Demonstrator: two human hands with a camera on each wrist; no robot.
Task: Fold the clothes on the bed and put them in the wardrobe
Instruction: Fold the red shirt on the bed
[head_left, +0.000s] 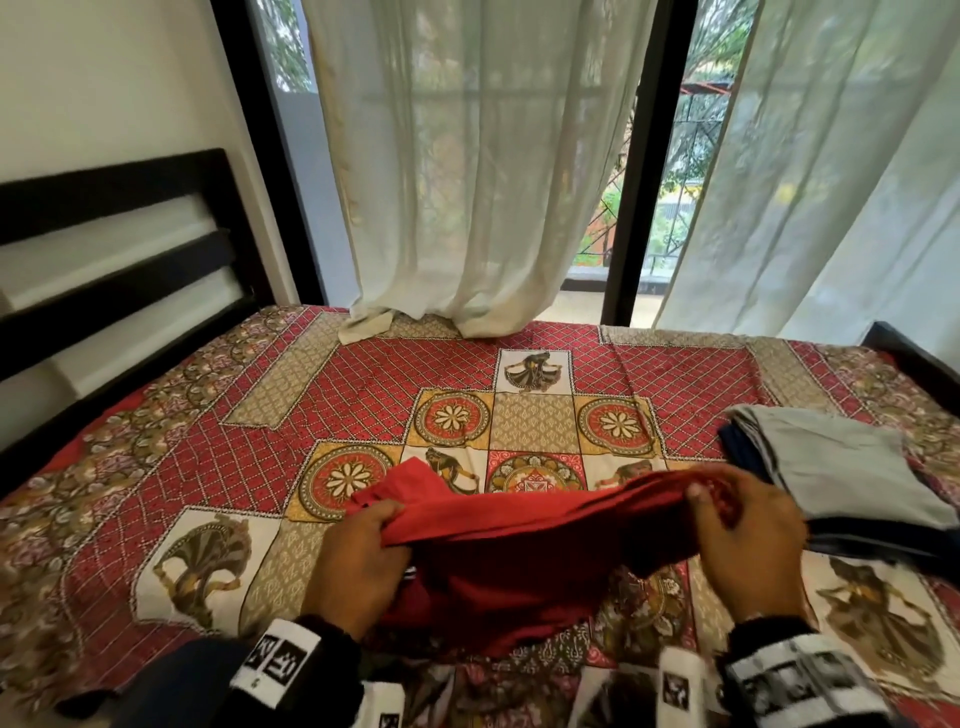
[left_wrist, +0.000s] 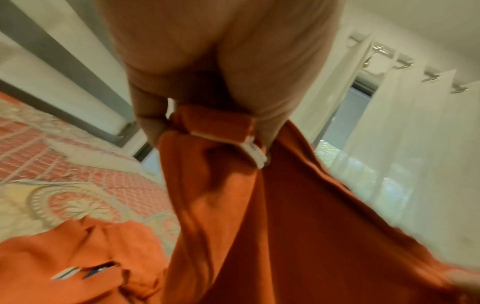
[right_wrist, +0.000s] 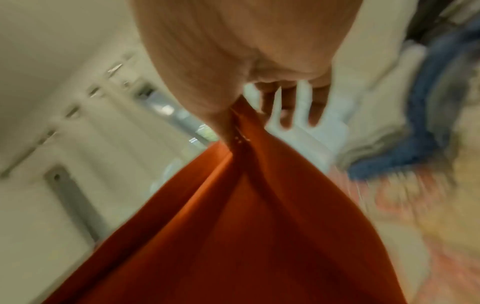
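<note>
A red garment (head_left: 524, 540) hangs stretched between my two hands just above the patterned bedspread (head_left: 218, 426). My left hand (head_left: 363, 551) grips its left end, fingers curled round bunched cloth (left_wrist: 213, 131) with a white trim. My right hand (head_left: 737, 530) pinches the right end between thumb and forefinger, the other fingers (right_wrist: 291, 107) spread loose. The garment's lower part sags onto the bed, and one striped edge (left_wrist: 67, 273) lies flat there. A folded stack with a grey garment on top (head_left: 841, 462) over dark blue ones sits to the right.
A black slatted headboard (head_left: 114, 249) stands at the left. Sheer white curtains (head_left: 493, 171) hang over the window at the far side, their hems on the bed. The bed frame's dark corner (head_left: 914, 353) shows at the far right.
</note>
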